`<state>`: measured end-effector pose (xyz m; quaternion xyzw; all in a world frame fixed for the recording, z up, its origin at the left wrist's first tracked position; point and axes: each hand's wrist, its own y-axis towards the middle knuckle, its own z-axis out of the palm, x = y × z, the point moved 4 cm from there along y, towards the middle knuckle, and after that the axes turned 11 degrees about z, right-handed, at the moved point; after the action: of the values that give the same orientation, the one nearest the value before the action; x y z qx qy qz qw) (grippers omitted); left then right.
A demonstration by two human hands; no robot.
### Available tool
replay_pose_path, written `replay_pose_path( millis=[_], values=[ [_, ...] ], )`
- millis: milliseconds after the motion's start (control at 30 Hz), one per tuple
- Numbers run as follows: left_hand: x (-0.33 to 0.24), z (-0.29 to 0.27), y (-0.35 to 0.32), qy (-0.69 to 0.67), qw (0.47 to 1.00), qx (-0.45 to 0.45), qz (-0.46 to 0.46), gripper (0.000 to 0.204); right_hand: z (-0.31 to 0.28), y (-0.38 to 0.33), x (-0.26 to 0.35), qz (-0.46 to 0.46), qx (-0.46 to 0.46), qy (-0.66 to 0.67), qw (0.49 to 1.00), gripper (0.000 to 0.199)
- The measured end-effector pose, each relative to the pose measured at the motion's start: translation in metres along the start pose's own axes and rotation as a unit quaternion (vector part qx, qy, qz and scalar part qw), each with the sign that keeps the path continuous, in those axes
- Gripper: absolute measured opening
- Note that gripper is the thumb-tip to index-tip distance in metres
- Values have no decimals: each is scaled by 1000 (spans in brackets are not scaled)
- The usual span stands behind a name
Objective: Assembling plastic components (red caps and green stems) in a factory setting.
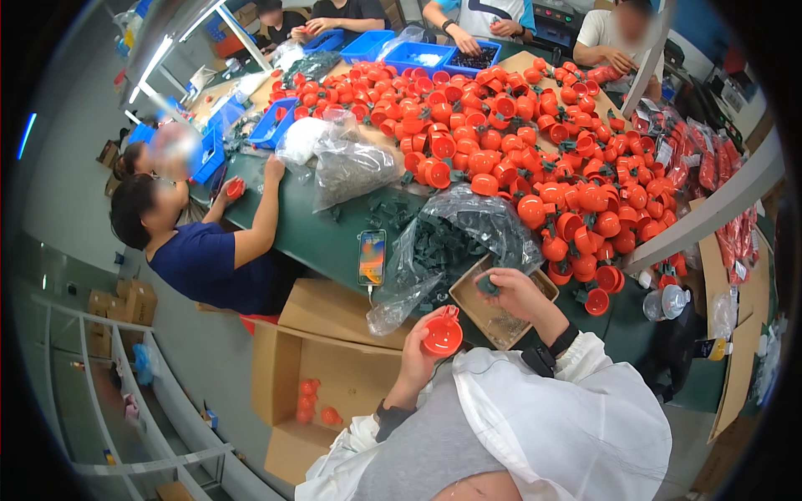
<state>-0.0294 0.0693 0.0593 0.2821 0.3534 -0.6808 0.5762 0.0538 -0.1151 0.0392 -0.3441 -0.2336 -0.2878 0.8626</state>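
My left hand [411,361] is closed around a small orange-red plastic cup [443,337], its round mouth facing up and a small tab at its top edge. To the right, my right hand [518,297] pinches a small dark green plastic piece [487,285] over a shallow cardboard tray [479,311]. Small bits lie in the tray, too fine to make out. Just beyond my hands, a clear plastic bag [493,219] lies open, with many dark green plastic pieces [447,250] spilling from it.
A large heap of orange-red cups [501,125] covers the table's middle. A phone [372,257] on a cable lies left of the bag. An open carton [342,367] with a few red parts stands at my left. Co-workers sit around the table; a white post [710,209] rises at right.
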Motion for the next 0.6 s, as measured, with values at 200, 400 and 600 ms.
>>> replay_pose_path(
  millis=[200,400,600],
  values=[
    [-8,14,2,32,999,-35,25,48,4,-1,-8,16,-11,22,1000,21],
    [-12,8,2,88,995,-35,37,46,8,1,-15,-3,-89,-119,989,40],
    [-16,5,-3,143,986,-59,58,44,39,-8,-8,-68,27,-182,981,47]
  ],
)
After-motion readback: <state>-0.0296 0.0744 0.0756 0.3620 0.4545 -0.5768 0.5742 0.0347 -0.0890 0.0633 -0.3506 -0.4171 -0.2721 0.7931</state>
